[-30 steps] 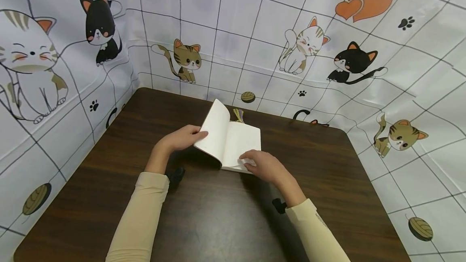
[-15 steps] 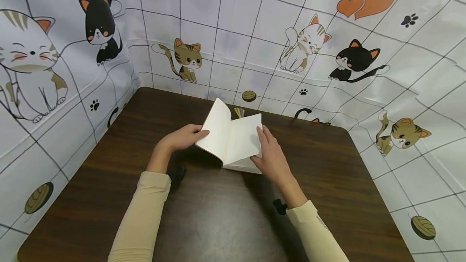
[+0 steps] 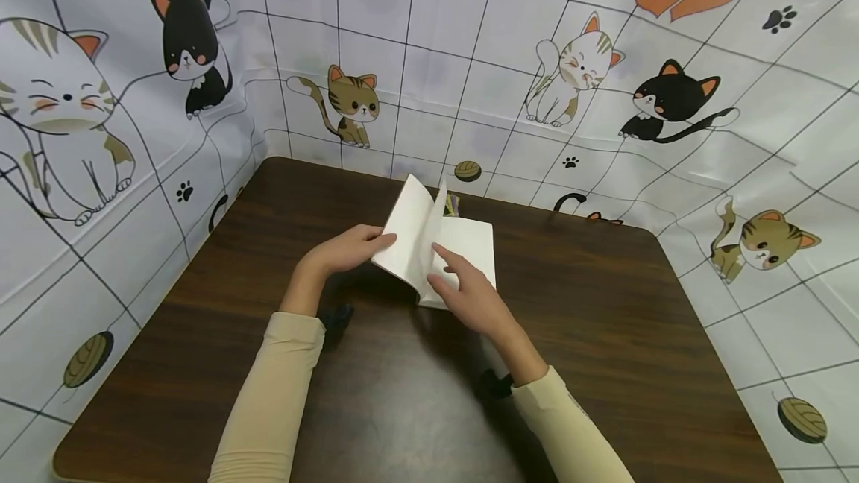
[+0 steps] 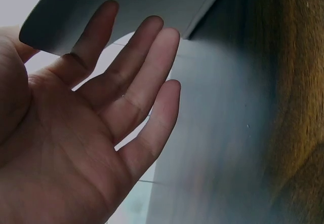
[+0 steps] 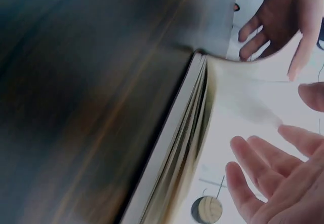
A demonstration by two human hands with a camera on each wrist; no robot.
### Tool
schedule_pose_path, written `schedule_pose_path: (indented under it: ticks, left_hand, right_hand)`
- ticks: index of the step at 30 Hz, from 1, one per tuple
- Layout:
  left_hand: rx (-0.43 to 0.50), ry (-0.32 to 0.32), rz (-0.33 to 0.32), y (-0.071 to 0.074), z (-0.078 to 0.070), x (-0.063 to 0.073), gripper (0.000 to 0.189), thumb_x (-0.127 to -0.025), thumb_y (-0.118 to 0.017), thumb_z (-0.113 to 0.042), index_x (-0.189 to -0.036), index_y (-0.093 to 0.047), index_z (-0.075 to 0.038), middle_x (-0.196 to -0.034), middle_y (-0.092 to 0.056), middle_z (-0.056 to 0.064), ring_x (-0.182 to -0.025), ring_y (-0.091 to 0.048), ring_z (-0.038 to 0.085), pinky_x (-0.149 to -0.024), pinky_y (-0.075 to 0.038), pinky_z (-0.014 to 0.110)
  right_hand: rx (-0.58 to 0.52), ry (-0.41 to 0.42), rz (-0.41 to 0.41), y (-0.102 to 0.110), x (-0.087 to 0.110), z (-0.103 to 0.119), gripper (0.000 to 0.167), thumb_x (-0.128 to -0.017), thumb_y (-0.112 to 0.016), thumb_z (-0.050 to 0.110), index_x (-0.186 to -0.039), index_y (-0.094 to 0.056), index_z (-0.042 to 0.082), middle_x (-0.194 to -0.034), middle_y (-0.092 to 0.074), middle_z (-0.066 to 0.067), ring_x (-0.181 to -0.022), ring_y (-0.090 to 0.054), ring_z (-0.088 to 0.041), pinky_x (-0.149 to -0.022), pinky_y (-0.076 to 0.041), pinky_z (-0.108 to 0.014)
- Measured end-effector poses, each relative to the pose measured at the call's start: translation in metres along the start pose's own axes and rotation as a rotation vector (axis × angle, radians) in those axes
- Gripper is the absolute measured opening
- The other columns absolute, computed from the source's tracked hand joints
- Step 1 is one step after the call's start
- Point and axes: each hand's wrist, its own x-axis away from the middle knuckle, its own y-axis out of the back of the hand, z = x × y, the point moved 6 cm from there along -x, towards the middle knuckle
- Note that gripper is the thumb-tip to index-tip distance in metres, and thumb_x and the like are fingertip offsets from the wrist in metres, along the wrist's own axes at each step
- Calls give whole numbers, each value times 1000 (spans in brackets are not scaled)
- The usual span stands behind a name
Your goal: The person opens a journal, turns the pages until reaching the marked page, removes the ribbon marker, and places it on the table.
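An open notebook (image 3: 470,241) with blank white pages lies toward the back of the table, its left side lifted at a slant. My left hand (image 3: 345,250) holds that raised side at its outer edge, thumb on the page; in the left wrist view the other fingers extend under the dark cover (image 4: 147,8). One loose page (image 3: 433,223) stands nearly upright near the spine. Beside it is my right hand (image 3: 473,302), its fingers spread and the index fingertip touching the page. The right wrist view shows the notebook's stacked page edges (image 5: 188,125).
A yellow and purple tassel (image 3: 452,205) sticks out behind the notebook. The dark wooden table (image 3: 590,364) meets a white gridded wall covering (image 3: 429,80) with cartoon cats at its back and sides. Dark wrist devices (image 3: 335,317) sit at both cuffs.
My right hand has gone from the lower right page to its outer edge, lifted one page, and swung it left to nearly upright. My left hand keeps its hold.
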Motion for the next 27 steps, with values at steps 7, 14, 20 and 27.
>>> schedule_pose_path:
  ticks: [7, 14, 20, 27]
  left_hand:
    - [136, -34, 19, -6, -7, -3, 64, -117, -34, -53, -152, -57, -6, -141, -66, 15, -128, -63, 30, -117, -47, 55]
    - [64, -42, -5, -4, -11, -6, 57, -114, -44, -52, -143, -62, -6, -122, -69, 13, -111, -64, 26, -109, -50, 54]
    - [49, -87, -13, -2, -11, -8, 47, -116, -47, -35, -147, -58, -2, -120, -69, 15, -101, -66, 22, -102, -53, 53]
    - [36, -77, -17, -1, -12, -7, 47, -116, -48, -34, -147, -60, -2, -119, -70, 15, -102, -66, 23, -103, -52, 52]
  right_hand:
    - [91, 95, 84, -13, 1, 19, 61, -109, -64, 37, -166, -41, 33, -170, -44, 0, -147, -55, -26, -117, -48, -53]
    - [173, 83, 144, -16, 2, 25, 64, -111, -59, 44, -169, -32, 40, -175, -34, 3, -146, -58, -27, -113, -50, -56]
    - [231, 65, 149, -7, 1, 17, 64, -109, -64, 38, -167, -38, 30, -167, -48, 1, -144, -59, -26, -116, -49, -51]
    - [474, 64, 181, 3, 2, -10, 61, -104, -71, 40, -157, -54, 15, -164, -52, -11, -150, -52, -34, -119, -42, -60]
